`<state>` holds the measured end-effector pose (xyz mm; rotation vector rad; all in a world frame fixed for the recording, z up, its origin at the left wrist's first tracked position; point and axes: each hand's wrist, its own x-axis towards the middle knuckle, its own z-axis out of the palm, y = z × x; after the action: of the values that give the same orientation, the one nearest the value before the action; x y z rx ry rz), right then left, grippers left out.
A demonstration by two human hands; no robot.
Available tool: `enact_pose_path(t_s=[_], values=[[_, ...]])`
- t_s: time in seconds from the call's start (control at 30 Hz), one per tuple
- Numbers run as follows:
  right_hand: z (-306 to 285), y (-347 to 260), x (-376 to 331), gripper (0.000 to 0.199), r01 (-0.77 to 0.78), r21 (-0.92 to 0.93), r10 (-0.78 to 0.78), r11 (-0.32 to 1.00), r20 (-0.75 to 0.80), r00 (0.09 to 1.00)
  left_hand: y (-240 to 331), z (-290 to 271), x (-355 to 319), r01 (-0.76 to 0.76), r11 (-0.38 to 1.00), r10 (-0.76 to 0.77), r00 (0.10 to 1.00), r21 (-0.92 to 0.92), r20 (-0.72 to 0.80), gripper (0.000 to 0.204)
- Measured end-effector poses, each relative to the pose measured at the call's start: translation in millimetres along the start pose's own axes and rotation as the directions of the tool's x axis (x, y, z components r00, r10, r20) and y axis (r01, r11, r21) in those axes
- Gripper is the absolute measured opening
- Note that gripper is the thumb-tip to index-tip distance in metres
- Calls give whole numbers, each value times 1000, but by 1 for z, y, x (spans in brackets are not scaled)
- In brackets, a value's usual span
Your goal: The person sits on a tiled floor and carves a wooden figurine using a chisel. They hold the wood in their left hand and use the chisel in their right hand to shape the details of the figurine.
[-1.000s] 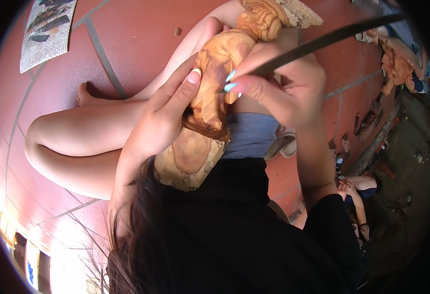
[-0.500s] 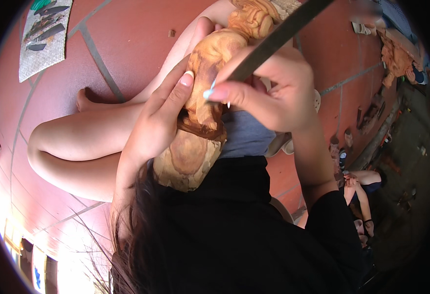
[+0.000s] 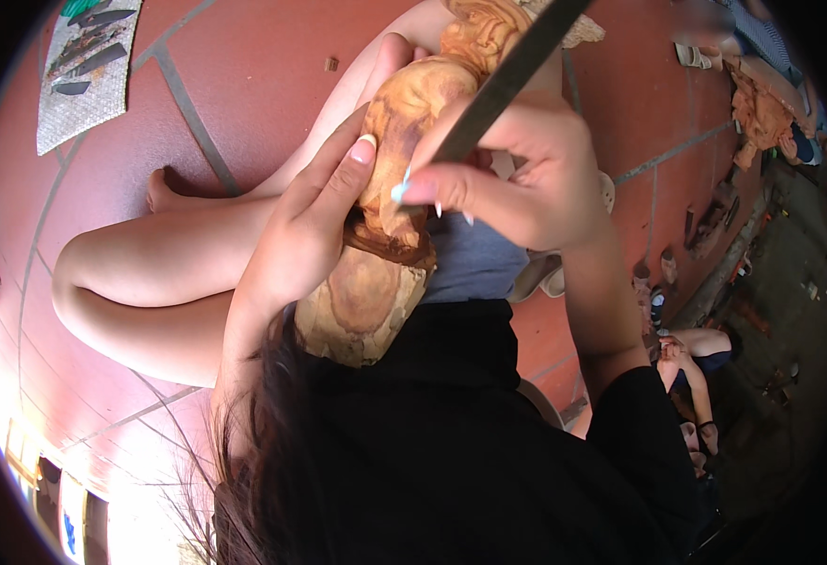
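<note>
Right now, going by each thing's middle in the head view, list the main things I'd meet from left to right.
Pale mat with knives, bare foot, left hand, wooden carving, right hand, orange-brown piece near the right edge.

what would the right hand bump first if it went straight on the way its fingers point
Most likely the wooden carving: the right hand, pinching a dark flat tool, points leftward at it. Depth is unclear, so hand and carving may be touching.
</note>
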<state>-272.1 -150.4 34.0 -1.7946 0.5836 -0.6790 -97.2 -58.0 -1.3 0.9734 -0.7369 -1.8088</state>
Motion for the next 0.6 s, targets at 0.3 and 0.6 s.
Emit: enact_pose_path(t_s=[0.3,0.6], values=[[0,5,5,4,84,6,-83,996,-97,992,-1,-1,-1,23,1000,-23,999,-11,-28,50],[6,-4,6,4,-30,50,38,998,-171,985,-2,0,-2,21,999,-19,998,37,-52,49]])
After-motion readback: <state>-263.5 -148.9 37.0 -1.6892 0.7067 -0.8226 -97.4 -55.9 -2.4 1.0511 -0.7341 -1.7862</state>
